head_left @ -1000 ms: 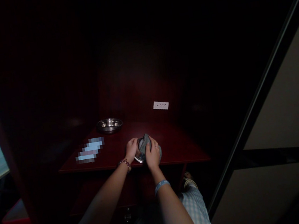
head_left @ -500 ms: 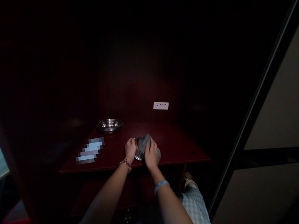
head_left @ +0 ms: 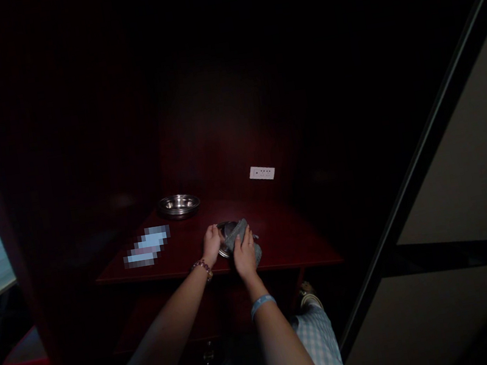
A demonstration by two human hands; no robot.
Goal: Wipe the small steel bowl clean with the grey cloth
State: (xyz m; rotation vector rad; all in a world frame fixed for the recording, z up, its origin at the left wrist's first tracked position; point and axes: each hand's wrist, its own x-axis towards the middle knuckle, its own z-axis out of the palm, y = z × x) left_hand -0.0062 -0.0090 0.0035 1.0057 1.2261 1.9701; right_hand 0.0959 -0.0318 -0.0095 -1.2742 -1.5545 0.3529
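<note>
My left hand (head_left: 210, 245) grips the left rim of a shiny metal bowl (head_left: 224, 251), which is tilted above the front part of a dark red shelf (head_left: 182, 260). A grey cloth (head_left: 235, 233) lies over the bowl's right side, with my right hand (head_left: 245, 252) closed around it and pressing it to the metal. Much of the bowl is hidden behind the cloth and my fingers. Farther back on the left, more metal bowls (head_left: 179, 205), seemingly stacked, rest on the shelf.
A blurred-out pale rectangle (head_left: 148, 247) lies on the shelf at left. On the back panel is a white socket plate (head_left: 262, 172). A red bin (head_left: 32, 364) stands low on the left, and a pale panel (head_left: 468, 171) slants along the right.
My right hand and the cloth have shifted slightly on the bowl, and more of the bowl's inside shows. My left hand keeps its hold on the rim, having moved slightly left.
</note>
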